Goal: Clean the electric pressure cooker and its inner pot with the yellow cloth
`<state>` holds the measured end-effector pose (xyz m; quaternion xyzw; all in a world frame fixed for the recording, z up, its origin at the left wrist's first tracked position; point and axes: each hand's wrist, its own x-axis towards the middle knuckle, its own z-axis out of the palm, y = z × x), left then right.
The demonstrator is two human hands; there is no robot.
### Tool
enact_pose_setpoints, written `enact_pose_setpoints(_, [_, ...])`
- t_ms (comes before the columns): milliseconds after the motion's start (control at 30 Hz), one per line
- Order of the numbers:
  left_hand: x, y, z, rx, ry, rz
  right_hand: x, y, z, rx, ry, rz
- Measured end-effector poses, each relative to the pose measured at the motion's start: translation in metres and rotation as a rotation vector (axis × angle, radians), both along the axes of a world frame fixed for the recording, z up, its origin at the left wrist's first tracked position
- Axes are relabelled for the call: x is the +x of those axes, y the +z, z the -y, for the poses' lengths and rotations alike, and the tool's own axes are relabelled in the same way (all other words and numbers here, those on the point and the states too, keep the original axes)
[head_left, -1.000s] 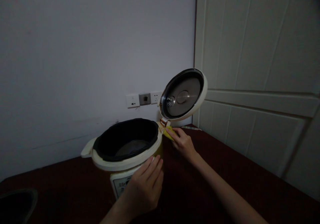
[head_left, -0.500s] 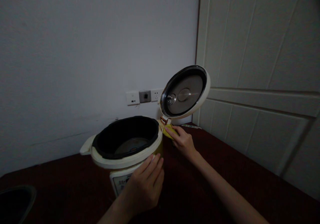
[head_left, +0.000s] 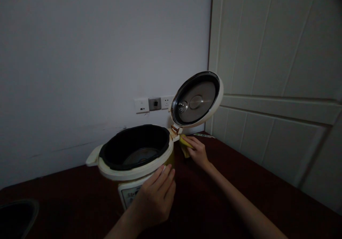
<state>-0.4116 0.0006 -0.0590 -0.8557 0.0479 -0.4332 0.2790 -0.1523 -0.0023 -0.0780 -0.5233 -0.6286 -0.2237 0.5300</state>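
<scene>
A cream rice cooker (head_left: 133, 173) stands on a dark red table (head_left: 240, 182), its dark inner cavity (head_left: 135, 146) exposed. Its hinged lid (head_left: 197, 99) is tipped up at the back right, showing a metal inner plate. My left hand (head_left: 156, 196) lies flat against the cooker's front side, fingers together and stretched out. My right hand (head_left: 197, 151) pinches a yellow cloth (head_left: 184, 143) against the cooker just below the lid hinge.
A white wall with a row of sockets (head_left: 153, 104) runs behind the cooker. A panelled white door (head_left: 275, 75) fills the right side. A dark round object (head_left: 16, 216) sits at the table's near left corner.
My right hand with the yellow cloth has slid slightly right and down along the hinge area. My left hand stays on the cooker. The camera shifted a little.
</scene>
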Motion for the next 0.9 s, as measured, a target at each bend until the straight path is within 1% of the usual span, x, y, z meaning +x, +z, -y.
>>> enact_pose_setpoints(67, [0.000,0.000,0.000,-0.005,0.003,-0.004,-0.006,0.004,-0.004,0.021,0.033,-0.185])
enact_pose_setpoints(133, [0.000,-0.001,-0.001,-0.003,0.008,-0.004,-0.014,0.011,-0.005,-0.007,0.050,-0.334])
enact_pose_setpoints(200, [0.000,-0.002,-0.001,0.006,0.009,-0.002,-0.022,0.019,-0.004,-0.042,0.066,-0.438])
enact_pose_setpoints(267, [0.000,-0.002,-0.001,0.011,0.005,-0.002,-0.027,0.025,-0.002,-0.054,0.081,-0.498])
enact_pose_setpoints(367, [0.000,-0.001,0.000,0.003,0.001,-0.003,-0.030,0.030,0.001,-0.031,0.073,-0.518])
enact_pose_setpoints(567, [-0.002,0.001,0.001,0.002,0.021,-0.022,-0.024,0.041,0.002,-0.014,-0.030,-0.412])
enact_pose_setpoints(700, [-0.001,0.001,0.001,0.000,0.021,-0.012,-0.022,0.050,0.001,-0.003,-0.038,-0.411])
enact_pose_setpoints(800, [0.000,0.001,0.001,-0.002,0.018,-0.012,-0.021,0.055,0.002,-0.051,-0.017,-0.462])
enact_pose_setpoints(900, [-0.001,0.001,0.000,-0.004,0.019,-0.019,-0.020,0.058,0.002,-0.146,0.024,-0.541])
